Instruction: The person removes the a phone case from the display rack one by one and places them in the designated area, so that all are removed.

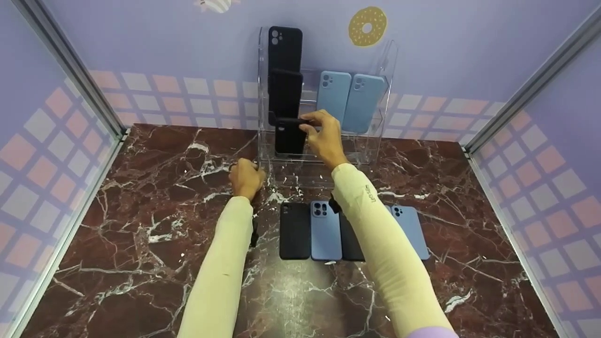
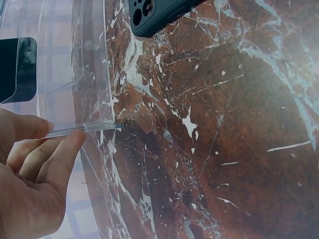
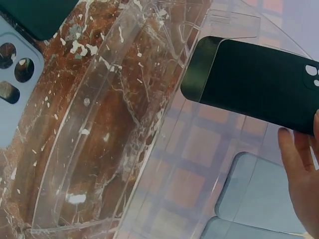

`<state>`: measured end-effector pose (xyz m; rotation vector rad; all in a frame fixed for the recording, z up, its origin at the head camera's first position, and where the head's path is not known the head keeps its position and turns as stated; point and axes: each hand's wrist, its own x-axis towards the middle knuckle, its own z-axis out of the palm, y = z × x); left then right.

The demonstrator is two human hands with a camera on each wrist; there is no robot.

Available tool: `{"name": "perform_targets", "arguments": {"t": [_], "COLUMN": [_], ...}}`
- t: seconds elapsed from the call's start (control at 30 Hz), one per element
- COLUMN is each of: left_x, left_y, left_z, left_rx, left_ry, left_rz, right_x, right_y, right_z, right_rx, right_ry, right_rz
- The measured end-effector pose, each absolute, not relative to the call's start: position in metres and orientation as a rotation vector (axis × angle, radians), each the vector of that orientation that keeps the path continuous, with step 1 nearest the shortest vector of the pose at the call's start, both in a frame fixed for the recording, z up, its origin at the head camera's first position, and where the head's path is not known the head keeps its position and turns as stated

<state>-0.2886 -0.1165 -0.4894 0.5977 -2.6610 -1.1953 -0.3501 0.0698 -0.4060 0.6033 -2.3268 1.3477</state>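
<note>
a clear acrylic display stand [image 1: 375, 141] is seen at the back of a dark red marble table [image 1: 141, 234], against a lilac wall [image 1: 164, 42] with a doughnut sticker [image 1: 367, 26].

the right hand [image 1: 325, 136] is raised to the left column of the stand. a black phone case [image 1: 290, 136] is pinched at its top edge between the thumb and the fingers [image 3: 299, 169] of this hand; the case is held in the lowest tier of the stand. in the right wrist view the same black phone case [image 3: 259, 84] is seen through the clear plastic, with the fingertips laid on its edge.

the left hand [image 1: 245, 177] is placed at the front left corner of the stand, at table level. in the left wrist view the fingers [image 2: 65, 154] are laid nearly straight against the thin edge of the stand's base [image 2: 84, 129], with the thumb above it; nothing is enclosed by this hand. the two hands are kept apart, the right one higher and further back.

two more black cases [image 1: 284, 70] are stacked in the upper tiers of the left column. two light blue cases [image 1: 350, 101] are stood side by side in the right part of the stand.

a row of cases [image 1: 310, 230] is laid flat on the table in front of the stand, black and blue alternating; the row is partly covered by the right forearm in its pale yellow sleeve [image 1: 375, 225].
</note>
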Motion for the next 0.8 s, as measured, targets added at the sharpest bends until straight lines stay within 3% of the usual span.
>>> {"name": "perform_targets", "arguments": {"t": [0.4,0.8], "left_x": [-0.29,-0.29], "left_y": [-0.115,-0.119], "left_z": [-0.491,-0.492], "left_rx": [0.603,0.615], "left_ry": [-2.662,-2.673], "left_rz": [-1.199,-1.236], "right_x": [-0.343,-0.328], "right_y": [0.073,0.08], "right_z": [-0.407,-0.383], "right_rx": [0.676,0.818], "right_ry": [-2.216,-1.962], "right_rz": [1.301,1.324]}}
